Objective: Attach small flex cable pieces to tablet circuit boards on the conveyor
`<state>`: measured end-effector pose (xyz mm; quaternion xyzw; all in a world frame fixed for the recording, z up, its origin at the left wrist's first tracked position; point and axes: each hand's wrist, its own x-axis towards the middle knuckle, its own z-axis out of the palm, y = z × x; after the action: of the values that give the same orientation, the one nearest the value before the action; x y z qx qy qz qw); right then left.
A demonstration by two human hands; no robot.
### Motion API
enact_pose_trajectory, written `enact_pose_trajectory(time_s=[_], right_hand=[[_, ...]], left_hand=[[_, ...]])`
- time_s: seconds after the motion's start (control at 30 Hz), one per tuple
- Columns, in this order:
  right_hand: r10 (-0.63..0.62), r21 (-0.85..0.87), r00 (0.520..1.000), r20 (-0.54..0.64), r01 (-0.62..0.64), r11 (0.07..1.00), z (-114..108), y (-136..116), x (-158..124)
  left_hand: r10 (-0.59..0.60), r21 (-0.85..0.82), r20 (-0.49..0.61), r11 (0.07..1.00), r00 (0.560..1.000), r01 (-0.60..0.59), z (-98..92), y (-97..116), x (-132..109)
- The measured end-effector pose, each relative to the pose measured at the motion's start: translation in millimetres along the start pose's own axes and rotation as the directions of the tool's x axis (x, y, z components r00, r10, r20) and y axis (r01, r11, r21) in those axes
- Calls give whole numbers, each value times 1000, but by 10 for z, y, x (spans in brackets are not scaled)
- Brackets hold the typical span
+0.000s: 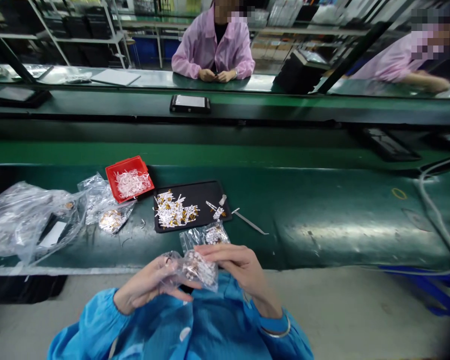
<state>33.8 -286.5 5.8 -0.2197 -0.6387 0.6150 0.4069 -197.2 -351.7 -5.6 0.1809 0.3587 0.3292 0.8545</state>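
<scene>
My left hand [150,284] and my right hand [240,274] both grip a small clear plastic bag [199,268] in front of my blue sleeves. The bag holds white and gold flexible strips. Just beyond my hands, a second small bag of strips [205,235] lies on the green belt [322,225]. Further on sits a black tray [217,192] with a heap of loose white and gold strips [174,211]. Metal tweezers [250,221] lie at the tray's right corner.
A red tray of white strips [119,190] and several clear bags [26,220] lie to the left. A white cable [440,220] runs along the right. Beyond a second belt carrying black-framed tablets [190,103], two co-workers in pink smocks [213,50] sit.
</scene>
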Motion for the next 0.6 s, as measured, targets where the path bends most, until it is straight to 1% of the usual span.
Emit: enact_pose_trajectory(time_s=[0.1,0.2,0.27,0.37,0.43,0.5,0.6], right_hand=[[-53,29,999,-3,53,998,39,6,8],[-99,44,995,-2,99,994,72,-23,9],[-107,22,994,-19,108,994,94,-57,14],[-25,-24,995,-99,23,999,126,-91,30],[54,27,988,-144,-50,998,134,-78,40],[126,101,979,-159,-110,989,124,-35,38],[224,94,957,-186,-210,973,84,53,7]], left_hand=[[30,-102,-60,994,998,-36,-16,-77,17],[41,-138,-85,989,996,-53,-9,-123,43],[40,-170,-102,984,994,-57,19,-140,66],[51,-220,-148,972,988,-83,78,-166,109],[61,-241,-204,964,977,-110,118,-188,136],[71,-246,-272,959,960,-141,155,-207,156],[140,-201,-321,957,937,-212,206,-214,175]])
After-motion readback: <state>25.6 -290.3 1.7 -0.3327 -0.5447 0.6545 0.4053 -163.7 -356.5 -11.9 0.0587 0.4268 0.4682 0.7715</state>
